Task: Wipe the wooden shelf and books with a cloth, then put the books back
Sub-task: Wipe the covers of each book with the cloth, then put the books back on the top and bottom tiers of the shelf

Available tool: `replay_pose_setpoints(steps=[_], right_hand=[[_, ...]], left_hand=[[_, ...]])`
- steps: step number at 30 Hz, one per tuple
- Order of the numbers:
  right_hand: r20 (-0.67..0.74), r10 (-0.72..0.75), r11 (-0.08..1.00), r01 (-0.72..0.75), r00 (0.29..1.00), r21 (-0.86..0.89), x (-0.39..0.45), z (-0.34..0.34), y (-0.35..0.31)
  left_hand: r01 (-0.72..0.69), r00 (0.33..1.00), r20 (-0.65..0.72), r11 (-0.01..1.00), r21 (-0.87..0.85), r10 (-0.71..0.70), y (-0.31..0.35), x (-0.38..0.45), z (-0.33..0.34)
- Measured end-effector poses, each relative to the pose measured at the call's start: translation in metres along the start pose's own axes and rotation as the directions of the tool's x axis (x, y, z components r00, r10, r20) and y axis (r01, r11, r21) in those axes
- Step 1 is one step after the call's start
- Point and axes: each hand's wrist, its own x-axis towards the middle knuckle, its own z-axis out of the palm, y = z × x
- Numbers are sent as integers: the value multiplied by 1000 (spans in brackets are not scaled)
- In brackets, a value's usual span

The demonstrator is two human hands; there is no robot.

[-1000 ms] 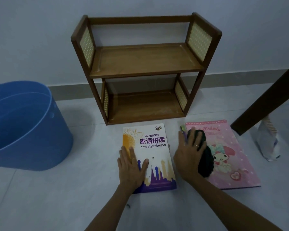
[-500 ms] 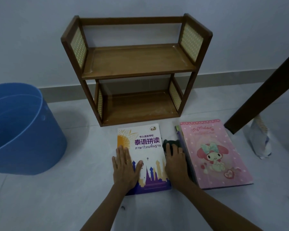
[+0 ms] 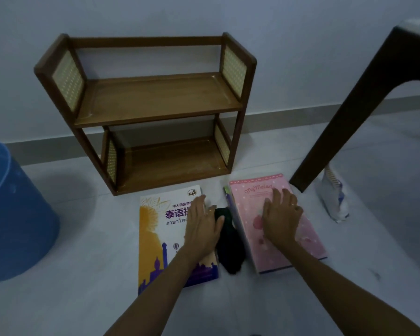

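Cloth (image 3: 229,241) lies loose between books as flat, spread left hand (image 3: 203,226) and right hand (image 3: 280,218) rest on covers; regripping it probably comes next.

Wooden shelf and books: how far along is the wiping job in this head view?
Done: I cannot tell what has been wiped. In hand: the dark cloth lies on the floor between the two books, in neither grip; the left hand rests flat on the Thai-Chinese textbook, the right hand flat on the pink My Melody book. Left: both books still lie on the floor, and both tiers of the wooden shelf hold nothing.
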Motion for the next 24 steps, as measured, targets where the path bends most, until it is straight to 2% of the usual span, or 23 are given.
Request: replay_pose_setpoints(steps=[3, 7, 10, 13, 18, 21, 24], right_hand=[[171, 119, 992, -109, 978, -66, 10, -2, 34], [319, 143, 990, -139, 937, -35, 6, 7, 54], [300, 138, 990, -126, 944, -58, -1, 11, 52], [284, 155, 987, -136, 946, -85, -7, 13, 45], [208, 146, 989, -148, 967, -9, -21, 14, 33], [157, 234, 962, -252, 959, 103, -15, 10, 26], [109, 298, 906, -317, 948, 282, -7, 3, 15]], left_hand=[[-6, 994, 110, 993, -118, 19, 32, 9, 15], [146, 952, 301, 946, -291, -54, 61, 10, 27], [252, 943, 304, 883, -396, -133, 70, 11, 27], [293, 950, 246, 826, -481, -193, 70, 17, 26], [397, 917, 259, 745, -535, -303, 67, 20, 24], [430, 902, 244, 700, -570, -355, 67, 19, 17], [378, 917, 154, 676, -632, -368, 54, 18, 1]])
